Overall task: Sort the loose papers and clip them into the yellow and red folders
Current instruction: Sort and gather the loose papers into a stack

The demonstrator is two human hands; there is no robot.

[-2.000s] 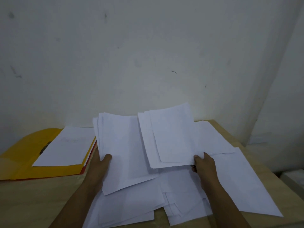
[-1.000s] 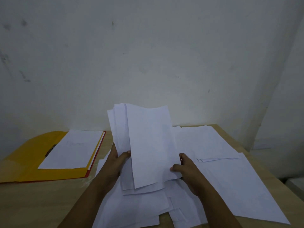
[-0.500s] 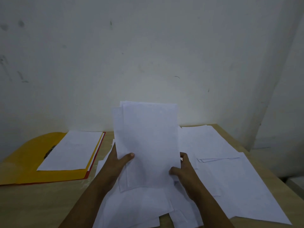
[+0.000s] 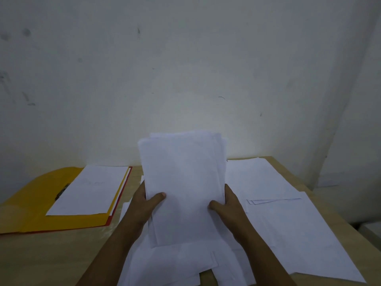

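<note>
Head view shows two hands holding up one stack of white papers (image 4: 182,182) over the wooden table (image 4: 51,254). Left hand (image 4: 144,200) grips the left edge of the stack, with its thumb pressed on the front sheet and its fingers hidden behind. Right hand (image 4: 228,203) grips the right edge the same way. The sheets do not line up: some edges stick out at the top and at the right side. More loose papers (image 4: 288,223) lie spread on the table under the hands and to the right, some on top of each other. To the left, the yellow folder (image 4: 37,195) lies open with one sheet (image 4: 90,188) on it, next to its metal clip (image 4: 61,191). A thin red edge shows under it, so the red folder (image 4: 109,219) seems to lie below. I think the person is squaring up the stack. It could go wrong if a grip loosens, because smooth sheets may slide out and mix with the loose ones. Uneven edges could also miss the clip.
</note>
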